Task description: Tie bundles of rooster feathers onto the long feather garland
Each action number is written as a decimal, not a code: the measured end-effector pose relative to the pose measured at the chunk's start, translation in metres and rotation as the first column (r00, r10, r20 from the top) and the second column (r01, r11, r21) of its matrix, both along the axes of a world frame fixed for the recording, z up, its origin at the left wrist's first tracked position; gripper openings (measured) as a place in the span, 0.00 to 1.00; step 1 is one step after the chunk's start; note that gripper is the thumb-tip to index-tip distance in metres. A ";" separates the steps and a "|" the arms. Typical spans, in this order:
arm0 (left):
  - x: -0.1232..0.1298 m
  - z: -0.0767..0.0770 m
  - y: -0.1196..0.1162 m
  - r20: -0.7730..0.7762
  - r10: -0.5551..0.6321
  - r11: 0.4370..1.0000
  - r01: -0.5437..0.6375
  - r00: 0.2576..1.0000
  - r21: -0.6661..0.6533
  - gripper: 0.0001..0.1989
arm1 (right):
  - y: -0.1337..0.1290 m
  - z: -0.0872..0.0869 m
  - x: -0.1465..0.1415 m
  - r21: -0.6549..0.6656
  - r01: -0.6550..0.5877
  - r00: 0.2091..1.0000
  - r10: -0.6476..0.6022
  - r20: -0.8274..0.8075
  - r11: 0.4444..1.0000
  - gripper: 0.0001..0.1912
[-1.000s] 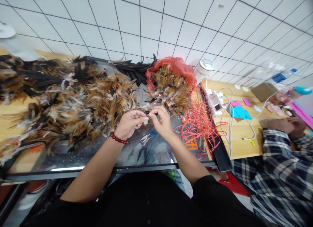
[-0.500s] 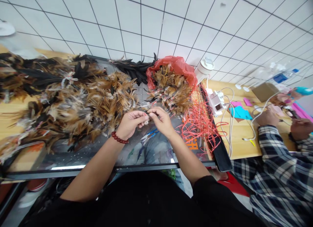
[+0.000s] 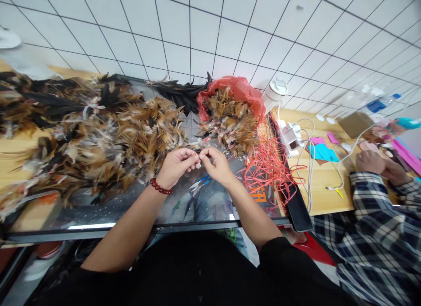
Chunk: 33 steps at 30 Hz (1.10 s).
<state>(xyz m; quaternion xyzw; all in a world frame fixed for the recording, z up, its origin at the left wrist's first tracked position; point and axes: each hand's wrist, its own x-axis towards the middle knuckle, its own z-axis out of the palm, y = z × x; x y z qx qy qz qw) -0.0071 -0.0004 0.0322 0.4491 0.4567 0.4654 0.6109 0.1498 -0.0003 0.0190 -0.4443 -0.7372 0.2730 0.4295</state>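
Observation:
My left hand [image 3: 177, 167], with a red bead bracelet [image 3: 161, 186] at its wrist, is closed in a pinch near the middle of the dark glossy mat [image 3: 131, 209]. My right hand [image 3: 215, 164] pinches close beside it, the fingertips of both hands nearly touching. Something small and pale shows between them, too small to make out. Just below my hands lie blue-handled scissors [image 3: 201, 182]. Brown feather bundles [image 3: 128, 135] spread to the left, and more brown feathers [image 3: 233, 121] sit in a red plastic bag [image 3: 238, 84] behind my right hand.
Tangled red string [image 3: 268, 165] lies right of my hands, beside a black tray [image 3: 297, 209]. Farther right are a white power strip [image 3: 289, 139] with cables, blue paper [image 3: 324, 152] and a person's hands in plaid sleeves [image 3: 370, 187]. A white lidded container [image 3: 275, 93] stands at the back.
My right hand's fingers have drawn in, and its thumb and fingertips now meet beside my left fingertips. My left hand has barely moved. At right, the other person's hands have come closer together.

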 end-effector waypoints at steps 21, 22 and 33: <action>0.001 -0.010 0.003 0.038 0.177 0.964 -0.181 0.983 0.196 0.11 | -0.003 -0.012 -0.001 0.118 -0.056 0.998 0.059 -0.022 0.991 0.23; 0.001 -0.012 0.003 -0.009 0.229 0.942 -0.220 0.973 0.254 0.10 | -0.003 -0.011 -0.002 0.111 -0.040 0.998 0.044 -0.033 0.993 0.22; 0.005 -0.025 -0.006 -0.150 0.427 0.736 -0.247 0.892 0.631 0.04 | -0.001 -0.006 -0.002 0.083 0.083 0.996 -0.080 -0.041 0.993 0.12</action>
